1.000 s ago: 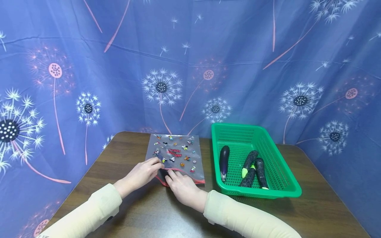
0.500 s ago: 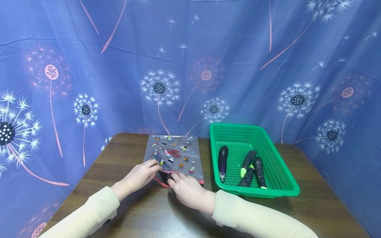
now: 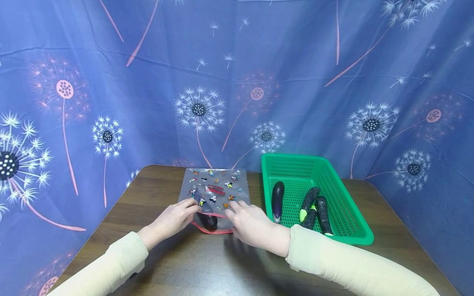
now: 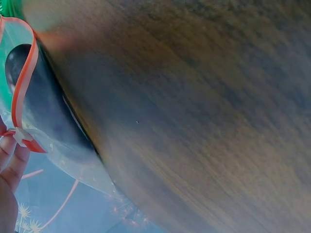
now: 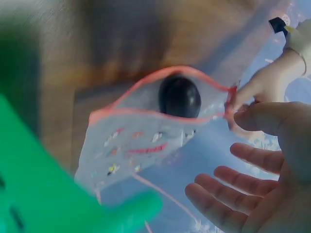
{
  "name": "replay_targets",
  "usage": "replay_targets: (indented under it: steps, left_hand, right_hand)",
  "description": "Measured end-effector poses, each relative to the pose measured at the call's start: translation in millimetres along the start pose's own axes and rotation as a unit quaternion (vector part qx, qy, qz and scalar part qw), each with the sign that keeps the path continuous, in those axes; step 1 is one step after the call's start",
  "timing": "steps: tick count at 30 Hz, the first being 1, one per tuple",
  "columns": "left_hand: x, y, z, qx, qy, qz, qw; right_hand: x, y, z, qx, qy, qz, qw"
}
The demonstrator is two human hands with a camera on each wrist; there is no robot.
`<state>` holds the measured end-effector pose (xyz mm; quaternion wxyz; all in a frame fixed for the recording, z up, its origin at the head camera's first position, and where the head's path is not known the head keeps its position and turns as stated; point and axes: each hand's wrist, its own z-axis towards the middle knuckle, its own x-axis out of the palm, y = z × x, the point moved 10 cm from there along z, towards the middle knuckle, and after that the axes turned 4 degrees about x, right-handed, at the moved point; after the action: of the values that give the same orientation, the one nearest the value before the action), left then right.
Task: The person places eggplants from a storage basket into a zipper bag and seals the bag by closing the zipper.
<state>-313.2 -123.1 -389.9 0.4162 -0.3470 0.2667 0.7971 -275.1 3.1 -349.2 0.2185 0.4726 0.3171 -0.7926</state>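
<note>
A clear zip bag [image 3: 237, 187] with printed cartoon figures and a red zip edge lies at the table's middle, its mouth towards me. Inside is a dark eggplant [image 3: 208, 221], its rounded end showing in the mouth. My left hand [image 3: 177, 217] pinches the bag's left corner; in the left wrist view its fingertips [image 4: 18, 158] are at the white slider on the red zip. To the bag's right, my right hand [image 3: 255, 225] overlaps the bag's edge in the head view. The right wrist view shows that hand's fingers [image 5: 238, 187] spread and holding nothing.
A green perforated basket [image 3: 349, 205] stands on the right of the wooden table [image 3: 185, 267]. It holds a smooth purple eggplant [image 3: 277, 199] and several dark, rough-skinned vegetables [image 3: 324, 213] with light green ends. A blue dandelion-print curtain [image 3: 229, 82] hangs behind.
My right hand has let go of the eggplant's end and moved right, out of the bag's mouth, exposing the eggplant. The left hand stays at the bag's corner.
</note>
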Motion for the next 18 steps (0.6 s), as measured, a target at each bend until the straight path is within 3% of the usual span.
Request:
replay_targets:
  steps: [6, 18]
  left_hand:
    - [0.9, 1.7, -0.4, -0.007, 0.007, -0.004, 0.9999]
    - [1.5, 2.6, -0.4, -0.012, -0.002, -0.016, 0.9998]
  right_hand:
    - [-9, -25, -2.6, 0.014, 0.016, 0.016, 0.9996]
    - [-18, -96, -8.2, 0.098, 0.058, 0.010, 0.9935]
